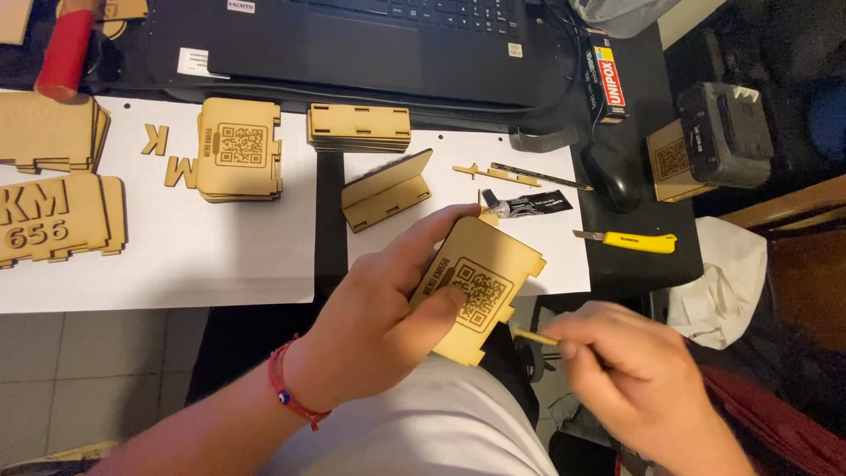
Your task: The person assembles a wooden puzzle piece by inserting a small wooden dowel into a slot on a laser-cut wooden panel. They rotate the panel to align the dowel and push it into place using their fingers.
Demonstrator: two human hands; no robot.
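The left hand (379,322) grips a flat tan engraved wooden panel (480,284); at near right, the right hand (630,375) pinches a thin wooden stick (535,336).

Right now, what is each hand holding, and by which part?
Left hand holds the flat engraved wooden panel by its left edge, thumb on its face. Right hand pinches a thin wooden stick by its right end.

Two hands are counted: left (379,322) and right (630,375). Two white paper sheets (203,256) (529,189), two loose wooden letters (156,139) (180,171), one yellow utility knife (627,240), one mouse (612,176) and one laptop (370,44) are counted.
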